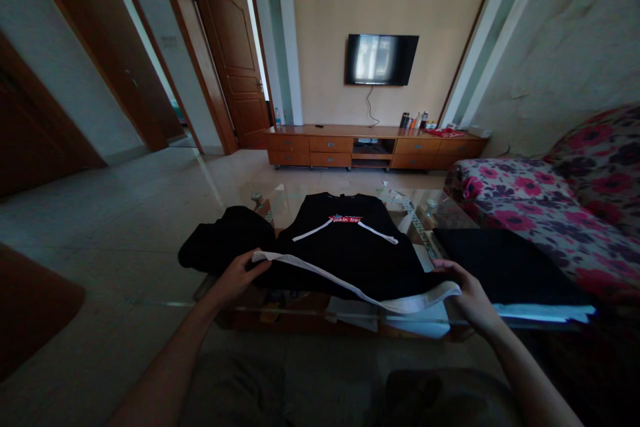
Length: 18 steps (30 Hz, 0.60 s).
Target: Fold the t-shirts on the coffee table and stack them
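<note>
Between both hands (242, 276) (466, 290), black shirt (345, 250), hem (390, 305) pinched

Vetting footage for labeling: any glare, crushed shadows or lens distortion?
Head view: dim, the black garment losing fold detail; head view: bright window-like reflection on the TV; head view: strong lean at left, the wooden door tilting, likely wide-angle; head view: sheen on the floor.
</note>
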Motion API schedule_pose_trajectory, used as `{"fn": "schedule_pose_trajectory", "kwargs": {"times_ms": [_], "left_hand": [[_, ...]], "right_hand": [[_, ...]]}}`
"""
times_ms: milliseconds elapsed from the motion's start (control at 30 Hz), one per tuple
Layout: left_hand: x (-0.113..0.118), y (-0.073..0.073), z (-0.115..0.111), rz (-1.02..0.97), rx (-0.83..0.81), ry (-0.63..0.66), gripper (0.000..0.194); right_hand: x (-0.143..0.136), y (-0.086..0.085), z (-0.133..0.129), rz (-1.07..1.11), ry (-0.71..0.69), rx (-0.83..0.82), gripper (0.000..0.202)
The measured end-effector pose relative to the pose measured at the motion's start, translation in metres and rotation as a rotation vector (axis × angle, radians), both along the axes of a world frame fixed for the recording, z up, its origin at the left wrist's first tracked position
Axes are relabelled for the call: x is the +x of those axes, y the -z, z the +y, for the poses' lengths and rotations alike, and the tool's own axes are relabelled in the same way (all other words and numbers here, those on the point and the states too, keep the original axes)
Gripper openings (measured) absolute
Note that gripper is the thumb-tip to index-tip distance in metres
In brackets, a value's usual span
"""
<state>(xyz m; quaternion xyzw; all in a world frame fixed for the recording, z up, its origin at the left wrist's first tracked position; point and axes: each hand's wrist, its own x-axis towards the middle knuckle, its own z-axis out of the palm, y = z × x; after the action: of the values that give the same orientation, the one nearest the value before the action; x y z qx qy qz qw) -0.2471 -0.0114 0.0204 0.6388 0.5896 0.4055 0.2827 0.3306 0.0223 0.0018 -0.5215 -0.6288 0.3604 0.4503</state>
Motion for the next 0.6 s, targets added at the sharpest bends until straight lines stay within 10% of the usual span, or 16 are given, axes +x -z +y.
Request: {"fn": "schedule_pose_trajectory", "kwargs": {"times_ms": [200, 600], "left_hand": [[0.001, -0.007, -0.013, -0.149, -0.249, 0.078, 0.055], [-0.047, -0.007, -0.049, -0.554, -0.188, 0.092, 0.035]], "right_hand": [[0.008, -0.011, -0.009, -0.09, -0.119, -0.048, 0.038], [0.032, -0.009, -0.028, 0.175, 0.058, -0.167, 0.039]]}}
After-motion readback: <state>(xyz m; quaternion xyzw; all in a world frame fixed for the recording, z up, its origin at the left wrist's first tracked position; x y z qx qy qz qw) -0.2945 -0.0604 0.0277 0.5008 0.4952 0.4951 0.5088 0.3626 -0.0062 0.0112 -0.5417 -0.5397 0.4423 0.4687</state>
